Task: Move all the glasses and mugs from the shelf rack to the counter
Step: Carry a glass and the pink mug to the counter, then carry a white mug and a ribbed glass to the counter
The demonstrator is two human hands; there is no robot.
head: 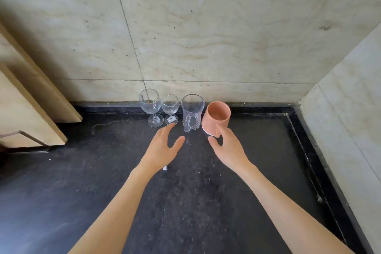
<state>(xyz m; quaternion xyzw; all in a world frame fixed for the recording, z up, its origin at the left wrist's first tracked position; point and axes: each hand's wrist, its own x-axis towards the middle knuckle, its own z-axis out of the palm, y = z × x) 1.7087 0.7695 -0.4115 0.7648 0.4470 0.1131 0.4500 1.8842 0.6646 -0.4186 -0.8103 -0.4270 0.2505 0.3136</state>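
Along the back of the dark counter (pixel 185 181) stand a large wine glass (pixel 150 105), a smaller wine glass (pixel 169 107), a clear glass mug (pixel 192 112) with its handle toward me, and a pink mug (pixel 216 117). My left hand (pixel 162 146) hovers open just in front of the wine glasses and touches nothing. My right hand (pixel 226 146) is open with its fingers at the pink mug's handle; I cannot tell if they touch it. The shelf rack is out of view.
A marble wall (pixel 206 37) rises right behind the row and another (pixel 350 119) closes off the right side. A raised black lip (pixel 305 150) borders the counter at the right. A wooden cabinet (pixel 31 109) juts in at the left.
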